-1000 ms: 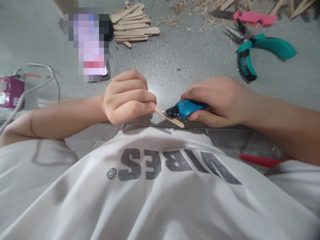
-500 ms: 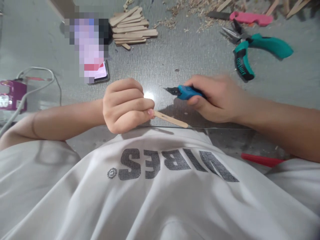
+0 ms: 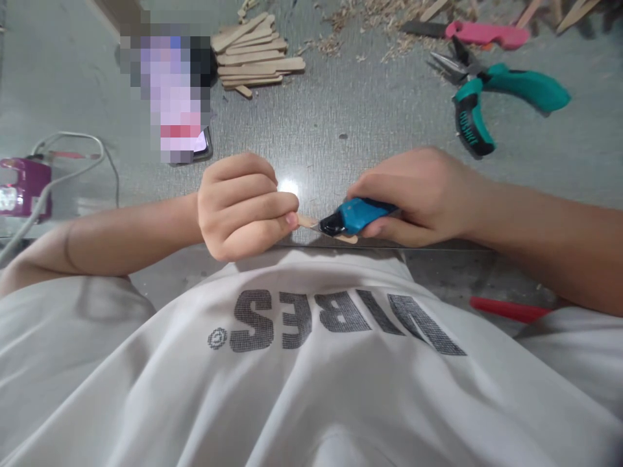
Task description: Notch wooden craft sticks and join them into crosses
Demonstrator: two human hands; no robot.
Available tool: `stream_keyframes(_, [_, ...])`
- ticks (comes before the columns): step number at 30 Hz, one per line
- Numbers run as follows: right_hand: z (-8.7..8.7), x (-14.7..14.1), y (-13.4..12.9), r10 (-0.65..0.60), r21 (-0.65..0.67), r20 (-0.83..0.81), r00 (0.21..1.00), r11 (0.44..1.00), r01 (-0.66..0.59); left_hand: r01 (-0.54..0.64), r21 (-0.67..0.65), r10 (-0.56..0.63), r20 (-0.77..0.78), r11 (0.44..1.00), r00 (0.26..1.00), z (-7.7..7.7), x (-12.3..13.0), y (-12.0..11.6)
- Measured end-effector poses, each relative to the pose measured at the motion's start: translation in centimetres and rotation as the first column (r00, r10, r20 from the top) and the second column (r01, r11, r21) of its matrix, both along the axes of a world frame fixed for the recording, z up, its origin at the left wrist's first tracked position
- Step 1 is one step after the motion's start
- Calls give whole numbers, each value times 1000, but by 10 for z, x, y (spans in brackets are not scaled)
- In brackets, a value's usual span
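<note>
Pinched between the thumb and curled fingers of my left hand (image 3: 246,206) is a flat wooden craft stick (image 3: 305,221), which points right and slightly down over the table's near edge. My right hand (image 3: 418,194) is wrapped round a utility knife (image 3: 360,214) with a blue body and a black nose. The nose lies over the middle of the stick and hides part of it; the blade meets the wood there. The stick's rounded free end shows below the knife.
Several craft sticks (image 3: 260,55) lie in a pile beyond my left hand, beside a pixelated patch over a phone (image 3: 203,146). Teal-handled pliers (image 3: 525,87) and a pink-handled knife (image 3: 487,34) lie at the upper right among wood shavings (image 3: 374,16). A purple plug block (image 3: 26,188) with a cable is at left.
My right hand has brought the utility knife down and slightly left, from above the craft stick onto it. My left hand holds the stick in nearly the same place.
</note>
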State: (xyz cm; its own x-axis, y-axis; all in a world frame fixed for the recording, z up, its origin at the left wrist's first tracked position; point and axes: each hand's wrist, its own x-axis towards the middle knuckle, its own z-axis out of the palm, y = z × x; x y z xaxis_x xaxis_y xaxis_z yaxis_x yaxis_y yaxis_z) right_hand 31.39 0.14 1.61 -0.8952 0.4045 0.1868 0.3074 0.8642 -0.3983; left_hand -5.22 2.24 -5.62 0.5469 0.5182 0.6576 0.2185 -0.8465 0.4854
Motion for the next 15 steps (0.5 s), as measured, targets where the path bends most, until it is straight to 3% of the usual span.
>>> stream_keyframes(5, [3,-2,-2,-17,48,-10,1000,999,17,92,-103,-98,-47,990,994,3,5,14])
stream_keyframes(8, [2,-4,-4,-105,8,-27,994,994,105,110,-153,-118,-47,982,992,3,4,24])
stream_keyframes(11, [2,-5,-5,-238,-87,-41,971,968,233,145,-112,-151,-49,983,987,6,3,24])
stream_keyframes(15, [2,-3,-3,-385,-129,-11,923,916,380,49,-237,-43,27,970,999,6,3,21])
